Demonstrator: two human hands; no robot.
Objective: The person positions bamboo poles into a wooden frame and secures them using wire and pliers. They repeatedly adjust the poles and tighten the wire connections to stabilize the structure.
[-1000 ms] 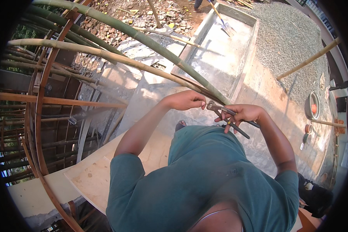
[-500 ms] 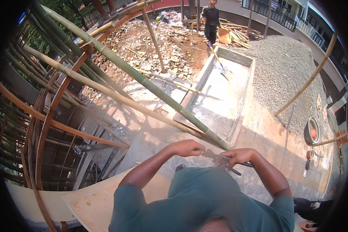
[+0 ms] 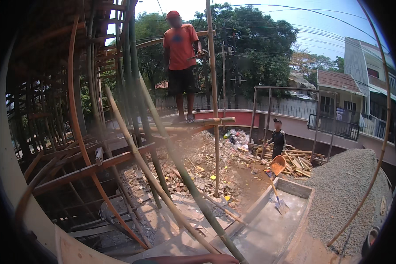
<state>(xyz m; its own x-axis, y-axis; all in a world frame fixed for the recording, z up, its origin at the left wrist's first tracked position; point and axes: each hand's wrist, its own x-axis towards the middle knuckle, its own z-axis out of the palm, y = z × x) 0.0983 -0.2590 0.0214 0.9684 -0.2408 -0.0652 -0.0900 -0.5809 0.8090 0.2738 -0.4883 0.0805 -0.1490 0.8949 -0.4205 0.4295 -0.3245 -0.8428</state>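
Note:
Only the top of my left forearm and my left hand (image 3: 223, 258) shows, along the lower edge. The fingers and anything in them are cut off. It is nearest the lower end of a green bamboo pole (image 3: 193, 185) that slants down from the upper left. My right hand is out of view, and no dark metal hand tool shows. Beside the green pole a paler bamboo pole (image 3: 147, 169) runs down the same way. Ahead and below lies a shallow concrete trough (image 3: 310, 211) with a shovel (image 3: 281, 205) standing in it.
A person in a red shirt (image 3: 180, 46) stands on a bamboo scaffold platform (image 3: 198, 123), holding a tool. Another person in black (image 3: 277, 140) is by an orange basket (image 3: 278, 165). Rubble (image 3: 185, 163) lies left of the trough, a gravel heap (image 3: 347, 198) right.
The view has swung upward. Earlier both my hands held a dark, plier-like tool at my chest; now only part of my left arm and hand shows. The red-shirted person has come into fuller view.

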